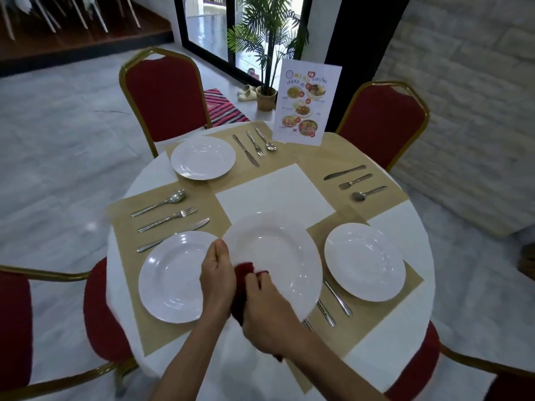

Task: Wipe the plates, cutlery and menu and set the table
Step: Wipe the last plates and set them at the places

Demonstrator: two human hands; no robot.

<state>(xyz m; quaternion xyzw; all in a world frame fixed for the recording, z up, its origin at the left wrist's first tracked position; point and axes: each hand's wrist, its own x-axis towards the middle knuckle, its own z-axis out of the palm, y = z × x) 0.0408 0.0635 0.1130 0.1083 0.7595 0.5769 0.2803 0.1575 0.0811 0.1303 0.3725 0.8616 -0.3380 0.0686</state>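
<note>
1. Step in hand: plate wiping. The held plate (278, 253) looks raised over the near part of the table (405, 218). It sits between the near-left plate (173, 276) and the near-right plate (364, 261), and hides part of the cutlery (335, 299) beneath it.
2. Left hand (217, 273): the thumb lies on the held plate's left rim, pinching it. The fingers beneath are hidden, so I cannot tell their spread.
3. Right hand (266, 316): fingers curled narrow round a dark red cloth (246, 272), pressing it to the plate's near-left face.
4. Judgement: the far-right placemat (315, 166) carries a knife, fork and spoon but no plate — this plate likely belongs there.
5. The next move calls for finishing the rim, then a level carry across — clear of the standing menu (307, 105).
</note>
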